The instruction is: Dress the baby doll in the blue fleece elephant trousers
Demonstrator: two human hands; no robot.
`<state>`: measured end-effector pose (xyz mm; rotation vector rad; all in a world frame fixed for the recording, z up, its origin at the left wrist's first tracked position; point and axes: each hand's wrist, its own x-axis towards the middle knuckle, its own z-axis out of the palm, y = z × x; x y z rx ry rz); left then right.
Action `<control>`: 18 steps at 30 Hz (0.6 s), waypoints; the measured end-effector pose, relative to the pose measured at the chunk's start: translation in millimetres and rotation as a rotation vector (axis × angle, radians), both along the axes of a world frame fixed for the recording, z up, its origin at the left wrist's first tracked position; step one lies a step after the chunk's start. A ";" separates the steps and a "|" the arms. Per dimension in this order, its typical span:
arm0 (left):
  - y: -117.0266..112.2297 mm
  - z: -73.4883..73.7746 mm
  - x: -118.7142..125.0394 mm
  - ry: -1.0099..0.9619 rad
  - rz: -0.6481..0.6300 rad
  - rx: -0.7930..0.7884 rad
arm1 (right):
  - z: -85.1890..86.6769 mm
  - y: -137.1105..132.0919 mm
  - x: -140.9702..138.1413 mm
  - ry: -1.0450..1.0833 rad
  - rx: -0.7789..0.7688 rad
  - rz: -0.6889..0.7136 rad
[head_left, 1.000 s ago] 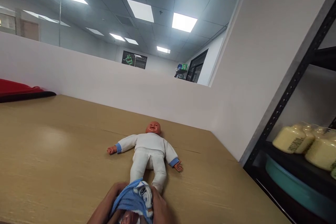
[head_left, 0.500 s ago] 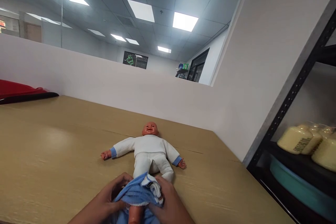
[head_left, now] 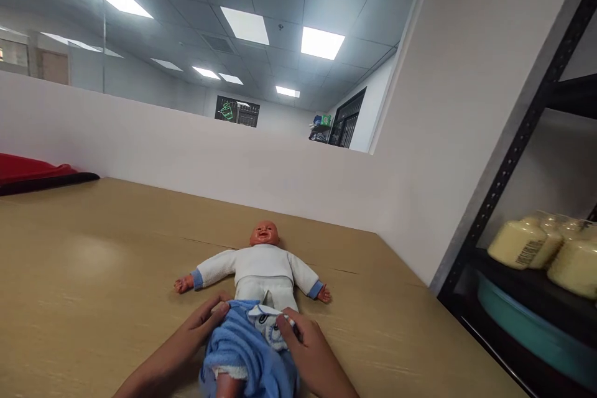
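A baby doll (head_left: 263, 261) lies on its back on the tan tabletop, head away from me, arms spread. It wears a white top with blue cuffs, and its white cloth body shows at the hips. Blue pants (head_left: 247, 342) with a white patterned patch cover its legs up to the thighs; one lower leg (head_left: 229, 385) sticks out of a cuff. My left hand (head_left: 209, 317) pinches the waistband at the left side. On the right side, my right hand (head_left: 305, 342) grips the waistband beside the white patch.
A wall with a wide window or mirror stands behind the table (head_left: 116, 273). At the far left lies a red and black item (head_left: 41, 173). To the right, a black shelf rack (head_left: 506, 168) holds pale yellow bottles (head_left: 522, 242) above a teal basin (head_left: 527, 317).
Both hands have drawn the blue pants farther up the doll's legs, toward its hips. The bunched fabric has spread out, and the white patch shows more fully. The view has shifted slightly.
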<state>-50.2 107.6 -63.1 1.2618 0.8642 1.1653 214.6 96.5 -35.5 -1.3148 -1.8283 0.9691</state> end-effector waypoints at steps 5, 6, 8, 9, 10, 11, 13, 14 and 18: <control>8.0 4.0 7.4 -0.035 0.063 -0.062 | -3.2 -13.3 8.5 -0.068 0.022 -0.088; 10.0 4.0 6.3 -0.030 0.068 -0.072 | -2.0 -16.5 12.0 -0.021 -0.021 -0.075; 13.7 3.9 2.5 0.048 0.075 -0.032 | 1.4 -23.6 19.9 0.105 -0.119 -0.007; 14.7 4.6 0.3 0.114 0.082 0.010 | 3.3 -27.1 24.0 0.162 -0.158 0.043; 14.6 6.4 -1.5 0.200 0.096 0.063 | 5.0 -30.4 27.9 0.205 -0.188 0.093; 13.2 9.7 -2.7 0.286 0.121 0.131 | 6.4 -33.3 31.3 0.243 -0.213 0.133; 6.2 21.4 -1.6 0.405 0.155 0.258 | 7.8 -37.6 35.9 0.326 -0.253 0.178; 1.2 29.5 0.9 0.443 0.129 0.294 | 7.9 -38.7 37.0 0.374 -0.271 0.186; -15.2 63.5 21.5 0.563 -0.241 0.249 | 2.8 -35.5 34.5 0.508 -0.296 0.179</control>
